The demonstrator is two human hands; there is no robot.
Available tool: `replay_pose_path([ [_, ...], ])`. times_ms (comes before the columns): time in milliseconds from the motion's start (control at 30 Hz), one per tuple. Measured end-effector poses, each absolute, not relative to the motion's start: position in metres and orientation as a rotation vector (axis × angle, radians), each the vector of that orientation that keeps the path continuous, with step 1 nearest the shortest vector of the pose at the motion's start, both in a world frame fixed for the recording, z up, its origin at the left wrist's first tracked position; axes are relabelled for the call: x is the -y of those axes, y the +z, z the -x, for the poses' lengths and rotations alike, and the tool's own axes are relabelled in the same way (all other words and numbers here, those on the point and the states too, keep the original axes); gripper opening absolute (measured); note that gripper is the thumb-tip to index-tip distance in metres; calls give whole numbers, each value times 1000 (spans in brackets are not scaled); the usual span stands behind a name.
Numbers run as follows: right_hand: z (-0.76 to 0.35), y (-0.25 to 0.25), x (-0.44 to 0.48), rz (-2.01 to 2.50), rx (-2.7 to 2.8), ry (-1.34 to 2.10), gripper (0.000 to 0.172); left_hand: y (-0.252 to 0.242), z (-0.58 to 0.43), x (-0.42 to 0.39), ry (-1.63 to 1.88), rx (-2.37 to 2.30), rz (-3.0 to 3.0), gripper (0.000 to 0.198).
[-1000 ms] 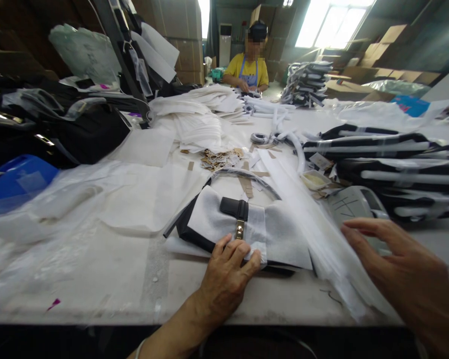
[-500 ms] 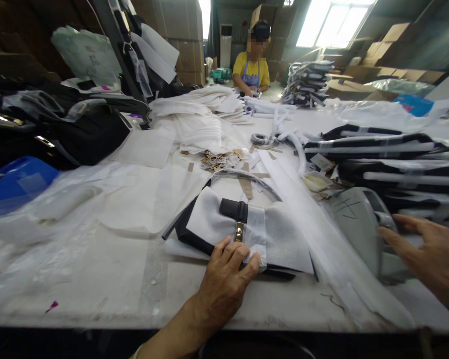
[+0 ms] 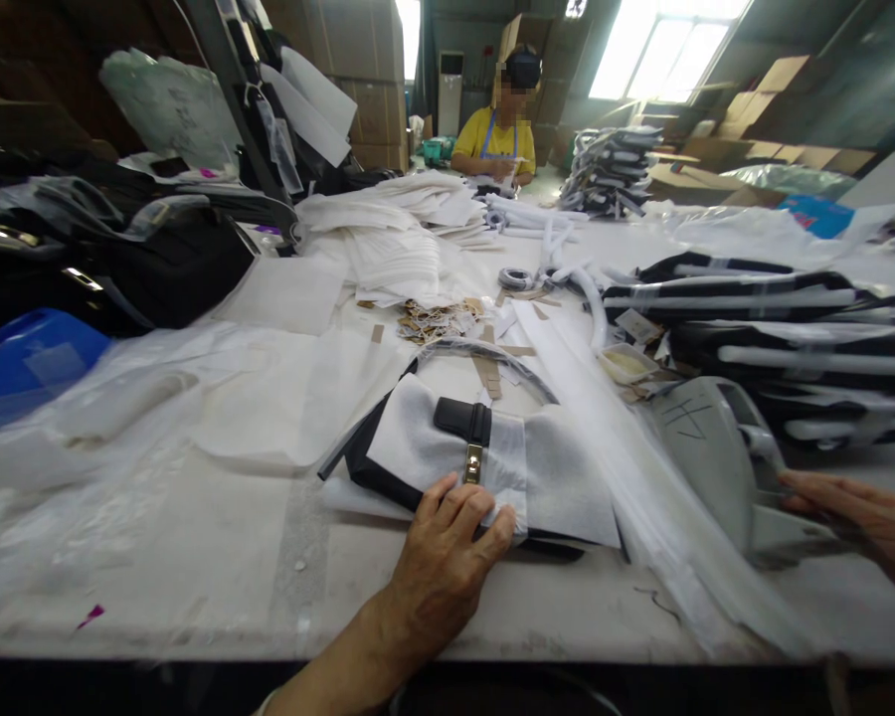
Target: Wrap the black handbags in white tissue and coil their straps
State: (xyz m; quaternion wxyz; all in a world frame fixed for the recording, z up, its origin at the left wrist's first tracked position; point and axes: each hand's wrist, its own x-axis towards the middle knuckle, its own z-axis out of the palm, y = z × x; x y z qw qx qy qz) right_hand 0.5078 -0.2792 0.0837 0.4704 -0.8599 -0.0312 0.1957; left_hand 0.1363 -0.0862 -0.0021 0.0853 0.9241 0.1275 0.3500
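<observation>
A black handbag (image 3: pixel 388 475) lies flat on the table, its front covered by white wrapping sheet (image 3: pixel 567 467). A clear tape strip (image 3: pixel 507 457) runs down over that sheet, beside a black flap with a gold clasp (image 3: pixel 473 463). My left hand (image 3: pixel 447 547) holds the bag's near edge, fingers bent over the sheet just below the clasp. At the right, my right hand (image 3: pixel 857 517) has its fingers pinched together at the near end of a grey tape dispenser (image 3: pixel 697 438). What lies between those fingertips is too unclear to make out.
Long white foam strips (image 3: pixel 641 497) lie between bag and dispenser. Wrapped black bags (image 3: pixel 798 348) are stacked at right. Behind the handbag are stringed tags (image 3: pixel 444 320) and white sheets (image 3: pixel 395 249). A person in yellow (image 3: pixel 496 139) works across the table.
My right hand has moved from beside the dispenser's roll to its near end, and its fingers have come together. My left hand stays on the handbag.
</observation>
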Motion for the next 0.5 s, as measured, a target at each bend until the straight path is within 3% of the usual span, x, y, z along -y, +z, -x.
replay_pose_path([
  [300,-478,114,305,1714,113,291,17,-1,-138,84,1110,-324,-2733,33],
  [500,-451,84,328,1793,59,377,34,0,-138,81,1121,-284,-2733,34],
])
